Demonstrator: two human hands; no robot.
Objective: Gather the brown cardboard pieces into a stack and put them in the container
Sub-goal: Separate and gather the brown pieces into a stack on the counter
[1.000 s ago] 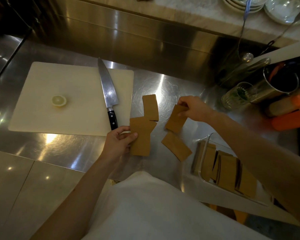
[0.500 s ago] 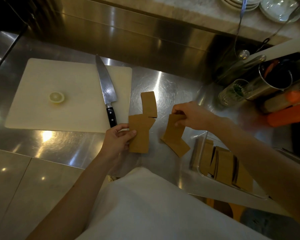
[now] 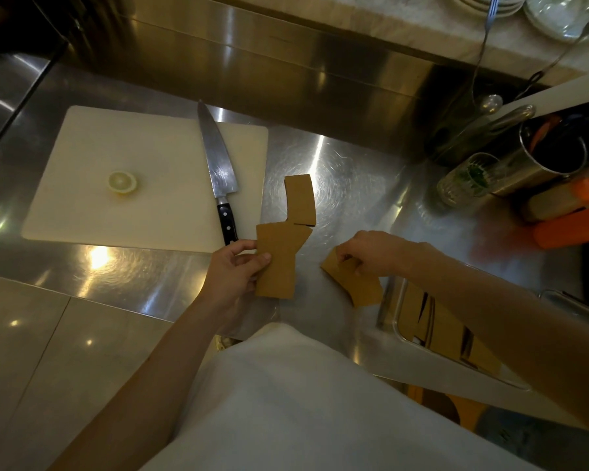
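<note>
My left hand (image 3: 234,269) grips a small stack of brown cardboard pieces (image 3: 279,263) at the steel counter's front edge. One loose cardboard piece (image 3: 300,199) lies flat just beyond that stack. My right hand (image 3: 371,252) pinches other cardboard pieces (image 3: 361,287) that rest on the counter, close to the left end of the clear container (image 3: 400,329). Several cardboard pieces (image 3: 446,334) stand upright inside that container, partly hidden by my right forearm.
A white cutting board (image 3: 143,212) at the left carries a chef's knife (image 3: 220,171) and a lemon slice (image 3: 122,181). At the right stand a glass (image 3: 466,180), a steel canister (image 3: 544,158) and orange tubes (image 3: 572,229). Plates sit on the back shelf.
My right hand carried its cardboard piece down and toward me onto the piece lying near the container, and now holds both together. My left hand kept its stack in place.
</note>
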